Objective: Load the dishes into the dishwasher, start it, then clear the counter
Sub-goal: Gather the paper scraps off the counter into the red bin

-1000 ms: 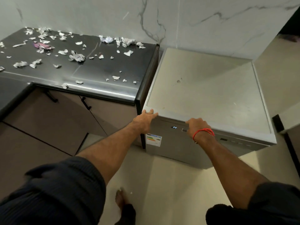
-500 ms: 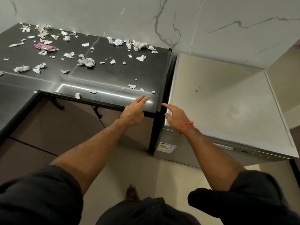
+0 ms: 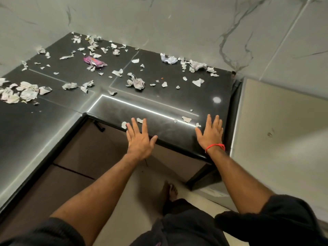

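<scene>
Black counter, strewn with paper scraps, now fills the view; the dishwasher sits shut at right. Both hands have left it: left hand and right hand lie flat, released, on the near edge, so clearing likely begins.

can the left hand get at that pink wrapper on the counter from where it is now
Probably yes, with a long stretch. The left hand lies flat and empty at the counter front edge; the pink wrapper lies far back toward the wall. Only low paper scraps lie between, nothing tall.
</scene>
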`<state>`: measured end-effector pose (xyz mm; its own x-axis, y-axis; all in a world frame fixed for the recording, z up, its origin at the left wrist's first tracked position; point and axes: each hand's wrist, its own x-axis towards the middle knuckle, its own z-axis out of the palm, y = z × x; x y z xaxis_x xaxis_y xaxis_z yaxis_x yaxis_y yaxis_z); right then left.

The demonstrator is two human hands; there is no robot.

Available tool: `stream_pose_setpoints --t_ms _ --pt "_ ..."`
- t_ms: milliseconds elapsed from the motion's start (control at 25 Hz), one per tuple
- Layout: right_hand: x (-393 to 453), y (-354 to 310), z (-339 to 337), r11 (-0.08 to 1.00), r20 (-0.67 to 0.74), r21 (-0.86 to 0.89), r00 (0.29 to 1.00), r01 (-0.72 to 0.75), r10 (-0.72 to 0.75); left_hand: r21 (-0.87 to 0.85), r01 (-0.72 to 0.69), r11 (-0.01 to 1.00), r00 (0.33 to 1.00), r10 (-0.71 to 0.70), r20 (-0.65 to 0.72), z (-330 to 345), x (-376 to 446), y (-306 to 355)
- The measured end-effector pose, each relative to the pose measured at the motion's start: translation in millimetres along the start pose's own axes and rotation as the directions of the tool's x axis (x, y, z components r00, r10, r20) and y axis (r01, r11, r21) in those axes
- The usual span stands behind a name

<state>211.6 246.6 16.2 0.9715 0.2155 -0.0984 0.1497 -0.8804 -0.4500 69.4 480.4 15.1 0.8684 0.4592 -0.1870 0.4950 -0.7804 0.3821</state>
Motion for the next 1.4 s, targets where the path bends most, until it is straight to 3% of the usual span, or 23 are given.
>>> stream_pose_setpoints --t_ms 240,320,400,480,520,640,720,800,880,960,1040,1120,1200,1240,1320,1400 --pt "23.0 -58.1 59.4 0.988 0.011 -0.132 0.997 -0.075 0.078 0.028 0.214 0.976 0.975 -0.215 0.051 11.3 54.7 -1.4" --pt "38.9 -86.8 67.7 0.995 0.083 -0.098 0.996 -0.035 0.043 0.037 0.250 0.967 0.966 -0.252 0.060 8.8 72.6 10.2" --pt "59.3 -114.5 78.4 0.994 0.163 -0.031 0.982 0.104 -0.097 0.024 0.283 0.959 0.952 -0.284 0.111 1.0 95.8 17.9" --pt "75.5 -136.6 82.8 0.947 0.188 0.247 0.948 0.207 -0.256 -0.028 0.192 0.981 0.973 -0.187 0.133 -11.7 116.9 12.3" --pt "82.7 -143.5 79.2 0.895 0.152 0.403 0.951 0.189 -0.269 -0.081 0.081 0.993 0.991 -0.071 0.114 -19.8 126.4 3.7" --pt "98.1 -139.1 70.8 0.780 -0.041 0.617 0.994 0.104 -0.100 -0.168 -0.250 0.954 0.966 0.257 0.021 -42.9 149.4 -33.8" --pt "91.6 -132.1 70.7 0.850 -0.113 0.520 0.993 0.081 -0.025 -0.120 -0.302 0.946 0.952 0.307 0.023 -52.9 158.2 -58.6" --pt "73.8 -122.9 78.9 0.979 -0.181 0.202 0.980 -0.043 0.080 -0.048 -0.367 0.929 0.925 0.370 0.089 -57.8 165.2 -75.6" --pt "52.0 -116.9 90.7 0.969 -0.241 -0.021 0.942 -0.245 0.233 0.023 -0.446 0.895 0.883 0.436 0.176 -59.0 172.5 -90.2" --pt "40.7 -130.7 107.3 0.917 -0.252 -0.094 0.900 -0.387 0.355 0.007 -0.470 0.882 0.858 0.455 0.238 -61.3 182.0 -103.4" --pt "45.2 -168.8 126.5 0.907 -0.234 -0.127 0.900 -0.403 0.367 -0.060 -0.509 0.858 0.822 0.506 0.263 -65.9 190.0 -116.5" --pt "61.5 -215.0 148.6 0.948 -0.213 -0.142 0.944 -0.286 0.253 -0.121 -0.541 0.832 0.808 0.555 0.200 -75.8 203.4 -128.8" --pt "81.8 -259.0 163.4 0.993 -0.136 -0.020 0.984 -0.118 0.114 -0.169 -0.553 0.816 0.814 0.573 0.099 -87.0 224.1 -138.6" --pt "92.6 -277.1 165.6 0.987 -0.076 0.150 0.995 -0.051 0.063 -0.187 -0.563 0.805 0.810 0.583 0.070 -91.1 233.4 -142.4" --pt "107.4 -301.2 153.4 0.807 0.025 0.589 0.999 -0.049 0.043 -0.205 -0.609 0.766 0.776 0.629 0.046 -95.0 242.6 -146.5" --pt "112.8 -308.0 137.5 0.641 -0.054 0.765 0.985 -0.063 0.161 -0.164 -0.647 0.745 0.742 0.664 0.089 -97.5 238.3 -142.0"
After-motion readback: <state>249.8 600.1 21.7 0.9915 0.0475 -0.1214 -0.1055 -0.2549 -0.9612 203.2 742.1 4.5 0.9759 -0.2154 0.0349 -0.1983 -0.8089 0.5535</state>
